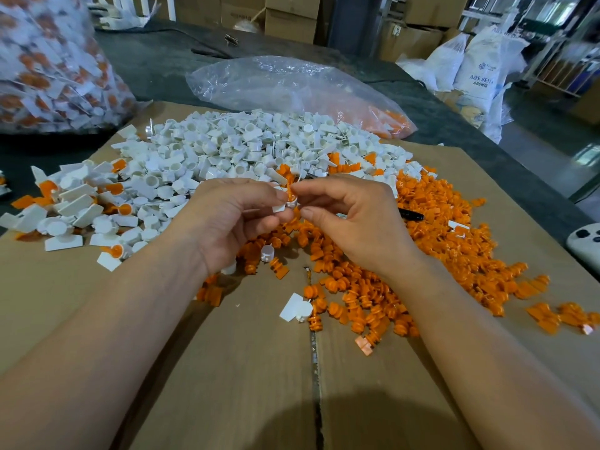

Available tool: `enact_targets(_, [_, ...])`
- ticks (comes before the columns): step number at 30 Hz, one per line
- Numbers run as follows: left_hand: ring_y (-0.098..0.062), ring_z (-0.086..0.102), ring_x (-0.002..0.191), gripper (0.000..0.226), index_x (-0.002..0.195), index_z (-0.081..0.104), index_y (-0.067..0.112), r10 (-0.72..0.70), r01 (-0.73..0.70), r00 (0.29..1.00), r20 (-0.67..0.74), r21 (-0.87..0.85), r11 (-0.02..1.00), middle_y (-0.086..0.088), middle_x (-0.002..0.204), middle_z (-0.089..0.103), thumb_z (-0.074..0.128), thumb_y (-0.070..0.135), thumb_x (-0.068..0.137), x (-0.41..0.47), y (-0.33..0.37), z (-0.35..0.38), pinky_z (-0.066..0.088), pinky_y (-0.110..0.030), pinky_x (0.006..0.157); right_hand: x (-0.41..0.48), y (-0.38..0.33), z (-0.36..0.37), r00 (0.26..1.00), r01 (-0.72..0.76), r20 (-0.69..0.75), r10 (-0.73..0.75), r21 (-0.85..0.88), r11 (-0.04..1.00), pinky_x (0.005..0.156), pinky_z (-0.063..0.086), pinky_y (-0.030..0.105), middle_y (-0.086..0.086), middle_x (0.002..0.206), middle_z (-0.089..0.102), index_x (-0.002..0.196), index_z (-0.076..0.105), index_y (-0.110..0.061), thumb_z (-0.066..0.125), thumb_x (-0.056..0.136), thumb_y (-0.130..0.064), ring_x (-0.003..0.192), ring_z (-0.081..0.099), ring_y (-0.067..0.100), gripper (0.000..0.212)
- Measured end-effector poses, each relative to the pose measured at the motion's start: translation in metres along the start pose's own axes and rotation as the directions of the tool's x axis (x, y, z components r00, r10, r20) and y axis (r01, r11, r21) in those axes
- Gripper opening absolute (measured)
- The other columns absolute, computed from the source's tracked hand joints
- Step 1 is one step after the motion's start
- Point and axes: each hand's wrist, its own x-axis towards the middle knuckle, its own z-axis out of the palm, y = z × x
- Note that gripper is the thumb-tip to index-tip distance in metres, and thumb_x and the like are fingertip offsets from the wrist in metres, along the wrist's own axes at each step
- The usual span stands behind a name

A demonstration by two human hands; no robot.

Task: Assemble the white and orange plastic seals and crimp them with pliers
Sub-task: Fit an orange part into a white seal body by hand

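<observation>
**Two hands meet over one seal**

At the far left a clear bag (48,66), bulging and crinkled, is packed with white and orange pieces. In front of it, on the flat brown cardboard sheet (243,368) that covers the dark table (146,60), lie joined seals (71,206): white flags with round orange centres. Beside them rises a heap of white parts (227,147), small smooth cups with flat tabs.

The left hand (233,216) is curled, thumb and fingers pinching a white part (280,207) above the cardboard. The right hand (350,219) pinches an orange plug (290,189) between thumb and forefinger, right at the mouth of that white cup.

Behind the hands a limp, glossy plastic bag (292,86) lies half flat. To the right spreads a heap of ribbed orange plugs (438,254). A black handle (410,215) pokes out of it; whether it belongs to the pliers cannot be told.
</observation>
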Motion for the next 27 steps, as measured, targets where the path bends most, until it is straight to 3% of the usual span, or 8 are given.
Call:
enact_targets(5, [-0.01, 0.063, 0.045, 0.01, 0.07, 0.062, -0.001, -0.013, 0.013, 1.0, -0.001, -0.006, 1.0, -0.008, 0.054, 0.065, 0.064, -0.005, 0.061, 0.0, 0.001, -0.001, 0.043, -0.01, 0.036, 0.0, -0.003, -0.001, 1.0, -0.026, 0.014, 0.026, -0.037, 0.999, 0.079, 0.05, 0.015, -0.011, 0.092, 0.061, 0.108, 0.067, -0.009, 0.067, 0.079, -0.003, 0.085, 0.061, 0.002, 0.03])
enact_targets(10, [-0.013, 0.064, 0.046, 0.009, 0.066, 0.061, 0.001, -0.019, 0.018, 0.999, -0.032, -0.025, 1.0, -0.009, 0.053, 0.065, 0.065, -0.006, 0.065, 0.0, 0.001, -0.001, 0.043, -0.011, 0.036, 0.009, 0.005, -0.029, 0.952, -0.298, -0.124, 0.278, -0.184, 0.937, 0.073, 0.045, 0.007, -0.02, 0.085, 0.058, 0.109, 0.067, -0.019, 0.064, 0.085, -0.021, 0.076, 0.054, -0.012, 0.024])
enact_targets(13, [-0.012, 0.063, 0.045, 0.017, 0.067, 0.062, 0.001, -0.004, 0.004, 1.0, -0.017, -0.01, 1.0, -0.01, 0.053, 0.065, 0.067, 0.001, 0.052, -0.001, 0.001, -0.001, 0.043, -0.011, 0.036, 0.01, 0.016, -0.053, 0.912, -0.41, -0.159, 0.378, -0.336, 0.848, 0.074, 0.04, 0.012, -0.008, 0.099, 0.063, 0.111, 0.064, -0.019, 0.062, 0.086, -0.029, 0.082, 0.055, -0.002, 0.028])
enact_targets(15, [-0.013, 0.063, 0.045, 0.018, 0.066, 0.063, 0.001, 0.006, -0.006, 1.0, -0.014, -0.002, 1.0, -0.01, 0.052, 0.065, 0.067, 0.003, 0.048, -0.001, 0.001, -0.002, 0.043, -0.011, 0.036, 0.01, 0.024, -0.062, 0.88, -0.453, -0.083, 0.467, -0.442, 0.775, 0.082, 0.04, 0.022, -0.001, 0.117, 0.061, 0.12, 0.059, -0.017, 0.062, 0.084, -0.038, 0.099, 0.055, 0.009, 0.042])
enact_targets(19, [-0.013, 0.065, 0.047, 0.006, 0.045, 0.068, 0.01, 0.026, -0.026, 1.0, 0.014, 0.015, 1.0, -0.008, 0.052, 0.065, 0.068, 0.005, 0.048, -0.002, 0.001, -0.003, 0.044, -0.012, 0.037, 0.009, 0.028, -0.06, 0.758, -0.418, 0.156, 0.633, -0.629, 0.656, 0.093, 0.036, 0.032, 0.003, 0.14, 0.043, 0.136, 0.041, -0.02, 0.062, 0.068, -0.062, 0.125, 0.042, 0.022, 0.083])
enact_targets(21, [-0.013, 0.066, 0.049, 0.006, 0.047, 0.067, 0.011, 0.048, -0.049, 0.998, 0.041, 0.021, 0.999, -0.006, 0.052, 0.065, 0.068, 0.005, 0.049, -0.002, 0.001, -0.003, 0.045, -0.013, 0.037, 0.008, 0.027, -0.056, 0.72, -0.38, 0.212, 0.66, -0.675, 0.632, 0.099, 0.034, 0.034, 0.002, 0.146, 0.036, 0.142, 0.032, -0.023, 0.063, 0.064, -0.065, 0.13, 0.035, 0.023, 0.094])
enact_targets(24, [-0.013, 0.066, 0.05, 0.013, 0.064, 0.063, 0.007, 0.088, -0.089, 0.993, 0.074, 0.017, 0.996, -0.005, 0.052, 0.064, 0.067, 0.005, 0.052, -0.002, 0.0, -0.003, 0.046, -0.013, 0.038, 0.007, 0.028, -0.052, 0.708, -0.343, 0.221, 0.671, -0.722, 0.6, 0.098, 0.034, 0.034, 0.001, 0.148, 0.031, 0.143, 0.027, -0.022, 0.066, 0.063, -0.063, 0.132, 0.033, 0.023, 0.099])
enact_targets(27, [-0.015, 0.067, 0.053, 0.015, 0.068, 0.063, 0.007, 0.153, -0.159, 0.983, 0.105, 0.053, 0.986, -0.006, 0.054, 0.066, 0.068, 0.007, 0.054, -0.003, -0.002, -0.002, 0.047, -0.014, 0.04, 0.007, 0.027, -0.05, 0.726, -0.358, 0.182, 0.663, -0.724, 0.59, 0.092, 0.036, 0.033, 0.002, 0.143, 0.038, 0.14, 0.032, -0.021, 0.069, 0.065, -0.06, 0.126, 0.038, 0.023, 0.093])
